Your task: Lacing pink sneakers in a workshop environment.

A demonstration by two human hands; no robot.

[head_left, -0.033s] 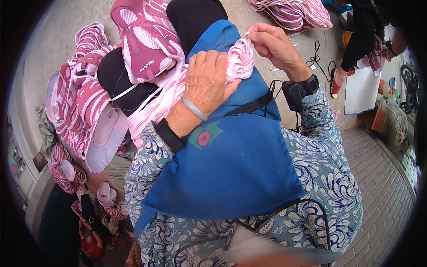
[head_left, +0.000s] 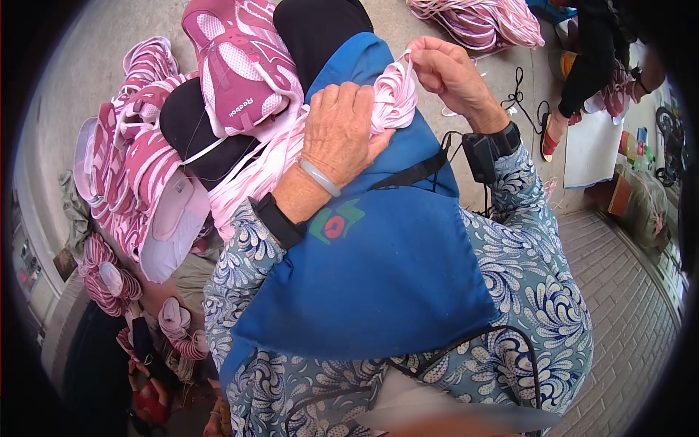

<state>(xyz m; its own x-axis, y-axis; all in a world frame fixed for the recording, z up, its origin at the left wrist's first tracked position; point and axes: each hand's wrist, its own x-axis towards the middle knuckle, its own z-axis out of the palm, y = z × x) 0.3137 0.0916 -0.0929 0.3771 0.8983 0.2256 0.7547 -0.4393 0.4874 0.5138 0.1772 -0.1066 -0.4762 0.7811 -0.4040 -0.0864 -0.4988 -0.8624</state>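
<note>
A bundle of pink shoelaces [head_left: 393, 100] lies across the blue apron [head_left: 378, 277] on my lap, its loose ends trailing left. My left hand [head_left: 338, 127] is wrapped over the bundle and holds it down; the fingertips curl out of sight. Just right of the bundle's looped end, my right hand [head_left: 451, 76] pinches one lace strand between thumb and forefinger, lifting it off the loops. A pink and white sneaker upper [head_left: 244, 76] rests beyond my left hand, against my dark-clothed leg.
Stacked pink shoe uppers [head_left: 142, 153] stand on the left. Another heap of pink laces [head_left: 480, 22] lies at the far right. A black cord [head_left: 515, 91] is on the floor beside a white board [head_left: 593, 146]. Other people's limbs show at the right and lower left.
My right hand has shifted slightly right, and the pinched strand stands out a little more from the loops. My left hand stays in place.
</note>
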